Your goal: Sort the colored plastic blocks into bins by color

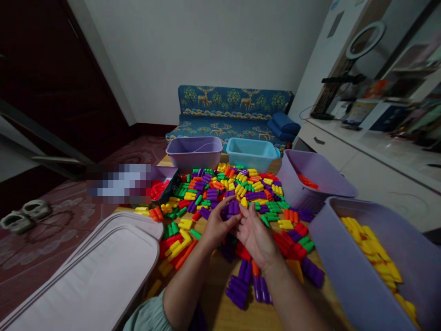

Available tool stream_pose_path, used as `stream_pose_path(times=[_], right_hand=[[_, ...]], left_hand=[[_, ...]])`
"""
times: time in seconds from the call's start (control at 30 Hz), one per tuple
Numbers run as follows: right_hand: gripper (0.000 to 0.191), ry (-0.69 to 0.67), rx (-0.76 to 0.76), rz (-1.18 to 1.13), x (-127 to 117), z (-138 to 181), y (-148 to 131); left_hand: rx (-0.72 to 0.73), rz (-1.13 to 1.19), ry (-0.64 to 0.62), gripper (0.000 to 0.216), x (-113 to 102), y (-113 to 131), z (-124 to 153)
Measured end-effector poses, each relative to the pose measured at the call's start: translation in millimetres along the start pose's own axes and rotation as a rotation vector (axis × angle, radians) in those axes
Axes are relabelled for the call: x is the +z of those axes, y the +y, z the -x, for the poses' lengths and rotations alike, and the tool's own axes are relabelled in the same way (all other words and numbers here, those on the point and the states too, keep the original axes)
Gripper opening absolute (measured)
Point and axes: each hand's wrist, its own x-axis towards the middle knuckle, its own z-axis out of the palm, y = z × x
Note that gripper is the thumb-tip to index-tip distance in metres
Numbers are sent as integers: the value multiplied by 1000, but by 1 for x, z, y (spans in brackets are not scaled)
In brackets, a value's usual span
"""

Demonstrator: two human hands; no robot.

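My left hand [221, 224] is over the middle of a wide spread of plastic building blocks, made of joined bullet-shaped tubes. Its index finger and thumb curve around a purple building block [233, 208]; the lower fingers are hidden. Close beside it, my right hand [253, 232] is turned palm inward with its fingers stretched toward the left hand, and I see nothing held in it. Nearer to me, below the hands, lie purple blocks [237, 289] and a joined orange and purple piece [259, 281]. Red blocks [289, 246] lie right of my right hand.
A purple bin [195, 154] and a light-blue bin [253, 154] stand along the far table edge. At right are a bin with red blocks [303, 181] and a bin with yellow blocks [375, 248]. Pale lids [103, 276] lie at left, near a box of red pieces [159, 187].
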Motion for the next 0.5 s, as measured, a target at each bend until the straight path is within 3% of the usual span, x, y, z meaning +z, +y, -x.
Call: stream_pose_path(times=[0.27,0.5], right_hand=[[70,22,54,132,-4,2,-3],[54,23,31,133,4,3,-4]], left_hand=[[-267,217,229,56,0,5,3],[-374,334,232,55,3,20,6]])
